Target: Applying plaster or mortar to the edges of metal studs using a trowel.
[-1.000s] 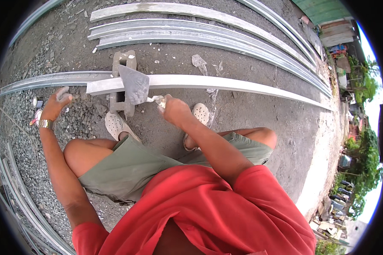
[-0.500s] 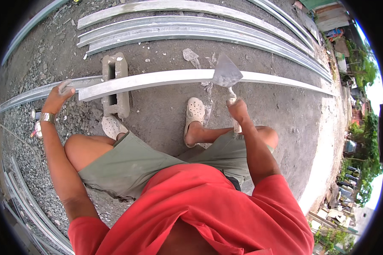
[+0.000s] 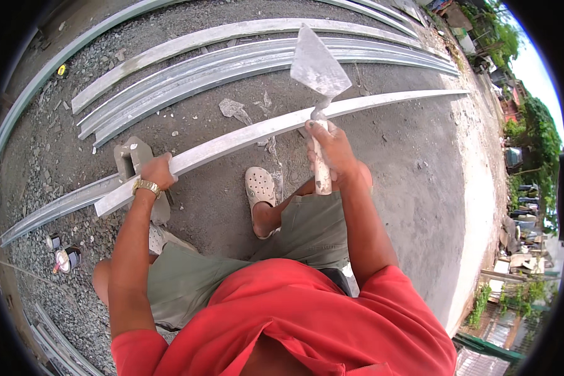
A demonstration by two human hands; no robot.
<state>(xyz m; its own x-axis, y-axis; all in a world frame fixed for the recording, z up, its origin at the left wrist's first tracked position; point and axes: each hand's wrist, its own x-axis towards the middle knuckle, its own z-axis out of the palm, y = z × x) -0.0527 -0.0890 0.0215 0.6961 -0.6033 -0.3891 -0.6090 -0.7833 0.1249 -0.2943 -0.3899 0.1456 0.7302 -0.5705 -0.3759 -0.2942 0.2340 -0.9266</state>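
My right hand (image 3: 333, 149) is closed round the handle of a pointed trowel (image 3: 319, 67), its blade tilted up and away from me over the bar. The blade carries whitish smears. A long, white-coated bar (image 3: 250, 133) runs from near left to far right in front of me. Close to its near left end my left hand (image 3: 158, 172) is closed over it, the fingers partly hidden. Beneath that end a hollow concrete block (image 3: 133, 156) stands on the ground, partly covered by my hand and the bar.
Beyond lie several grey metal channels (image 3: 232, 70) and a whitish bar (image 3: 188, 42). Another channel (image 3: 59, 207) reaches left from the block. Two small cans (image 3: 67, 258) stand on the gravel. A crumpled plastic piece (image 3: 233, 109) lies ahead of my shoe (image 3: 260, 186).
My left hand has moved from beside the bar's left end onto the bar. That end now sits nearer me. The trowel has risen, its blade pointing farther away. My view has turned.
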